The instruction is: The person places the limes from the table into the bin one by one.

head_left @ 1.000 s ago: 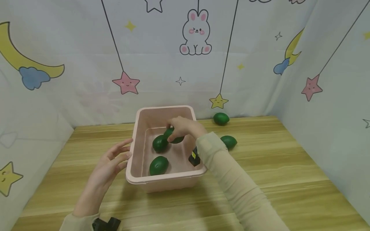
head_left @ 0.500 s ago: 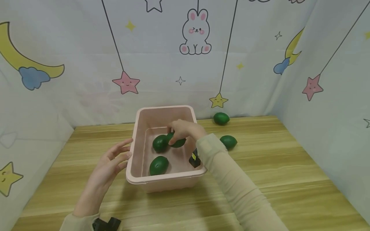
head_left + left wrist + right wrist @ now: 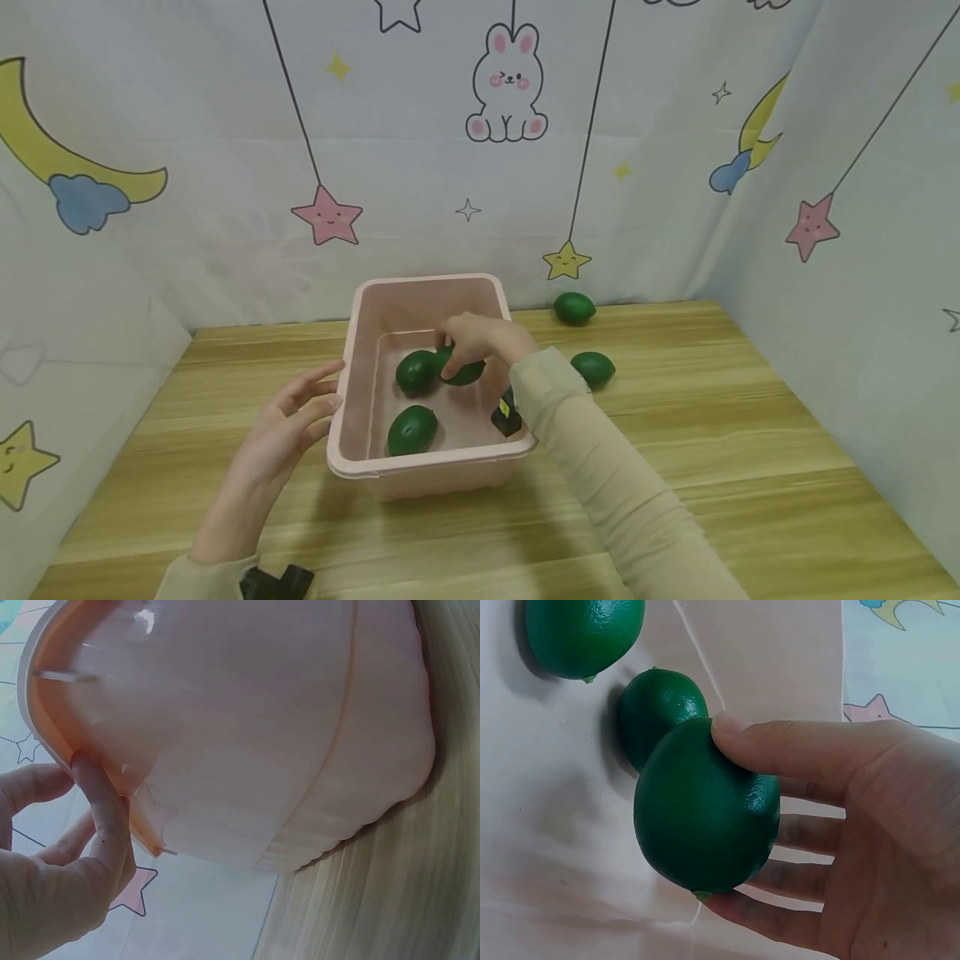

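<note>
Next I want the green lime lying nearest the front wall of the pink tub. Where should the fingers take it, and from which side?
Likely from straight above: the front lime lies on its side on the tub floor, apart from the other two, with the front wall close. Pinch across its short middle, fingers on the long flanks, not the pointed ends. The right hand holds another lime; the left hand touches the rim.

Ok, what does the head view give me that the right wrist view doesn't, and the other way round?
Only the head view shows the left hand touching the pale pink plastic tub's rim, and two dark green limes lying outside it on the wooden table. Only the right wrist view shows the grip: thumb on top, fingers beneath the held green lime. Both show the right hand holding that lime inside the tub, beside two other limes.
</note>
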A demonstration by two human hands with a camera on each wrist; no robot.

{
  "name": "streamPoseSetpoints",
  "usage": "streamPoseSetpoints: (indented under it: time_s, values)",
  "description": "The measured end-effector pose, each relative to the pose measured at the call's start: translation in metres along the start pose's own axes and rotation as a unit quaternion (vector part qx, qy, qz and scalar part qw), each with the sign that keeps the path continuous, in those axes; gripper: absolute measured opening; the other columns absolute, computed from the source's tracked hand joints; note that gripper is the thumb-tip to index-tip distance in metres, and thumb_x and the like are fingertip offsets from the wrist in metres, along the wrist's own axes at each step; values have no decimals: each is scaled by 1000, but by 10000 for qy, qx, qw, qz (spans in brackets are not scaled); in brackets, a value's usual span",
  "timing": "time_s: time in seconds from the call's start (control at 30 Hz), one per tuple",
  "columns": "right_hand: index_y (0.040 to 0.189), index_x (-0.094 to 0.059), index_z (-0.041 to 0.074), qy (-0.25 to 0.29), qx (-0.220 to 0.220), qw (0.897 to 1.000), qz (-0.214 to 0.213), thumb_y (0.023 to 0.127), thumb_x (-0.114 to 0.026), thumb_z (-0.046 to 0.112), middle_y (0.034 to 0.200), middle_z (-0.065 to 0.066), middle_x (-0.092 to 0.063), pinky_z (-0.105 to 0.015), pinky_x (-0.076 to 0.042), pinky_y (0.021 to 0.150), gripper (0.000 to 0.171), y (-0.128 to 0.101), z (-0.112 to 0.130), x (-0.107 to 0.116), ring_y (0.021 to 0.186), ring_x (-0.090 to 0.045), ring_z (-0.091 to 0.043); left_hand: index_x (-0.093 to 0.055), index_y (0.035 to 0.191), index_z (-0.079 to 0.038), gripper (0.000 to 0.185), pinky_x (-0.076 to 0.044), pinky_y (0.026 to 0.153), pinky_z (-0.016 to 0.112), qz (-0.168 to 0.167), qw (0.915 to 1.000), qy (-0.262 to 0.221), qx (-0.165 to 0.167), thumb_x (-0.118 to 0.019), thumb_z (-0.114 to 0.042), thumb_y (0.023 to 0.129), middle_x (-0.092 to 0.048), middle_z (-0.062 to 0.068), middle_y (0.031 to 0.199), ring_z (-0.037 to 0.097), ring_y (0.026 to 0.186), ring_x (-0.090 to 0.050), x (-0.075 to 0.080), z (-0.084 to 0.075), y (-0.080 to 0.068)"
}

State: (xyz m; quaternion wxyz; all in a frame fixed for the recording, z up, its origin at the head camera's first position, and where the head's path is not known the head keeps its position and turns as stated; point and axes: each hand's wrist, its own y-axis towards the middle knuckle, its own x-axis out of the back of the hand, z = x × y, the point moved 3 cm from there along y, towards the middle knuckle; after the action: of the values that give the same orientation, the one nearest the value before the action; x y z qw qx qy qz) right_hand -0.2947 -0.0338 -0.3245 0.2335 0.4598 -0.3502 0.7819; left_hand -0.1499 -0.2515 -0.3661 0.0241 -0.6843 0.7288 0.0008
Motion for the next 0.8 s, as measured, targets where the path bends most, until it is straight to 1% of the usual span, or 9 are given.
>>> streamPoseSetpoints:
  time_s: [0.13, 0.23, 0.47, 0.8]
  values:
    - [118, -61, 11, 0, -12, 10000, 7, 83, -75, 24, 119, -7, -62, -28, -51, 86, 40, -1, 0, 0, 106, -58, -18, -45, 142, -13, 48, -53, 85, 20, 35, 10000, -16, -45, -58, -14, 96, -52, -7, 116, 5, 101, -59, -1, 0, -1]
    - [119, -61, 9, 17, -2, 10000, 13, 84, -74, 22, 119, -8, -62, -29, -52, 86, 39, -1, 0, 0, 106, -58, -19, -45, 142, -14, 48, -54, 84, 20, 35, 10000, -54, -60, -58, -14, 96, -52, -7, 115, 5, 100, -59, -1, 0, -1]
    - [118, -63, 9, -19, -13, 9999, -108, 88, -70, 20, 114, -9, -64, -33, -50, 91, 33, -3, 1, 4, 103, -58, -20, -46, 141, -14, 47, -54, 84, 20, 16, 9999, -89, -69, -58, -13, 96, -53, -7, 115, 5, 101, -59, -1, 0, -1]
    - [118, -64, 8, -42, -10, 9998, -210, 88, -70, 21, 114, -9, -64, -32, -51, 87, 33, -8, 7, 11, 101, -59, -20, -46, 142, -14, 48, -54, 84, 19, 12, 9999, -94, -61, -58, -13, 96, -53, -7, 114, 4, 99, -59, -1, 0, 0]
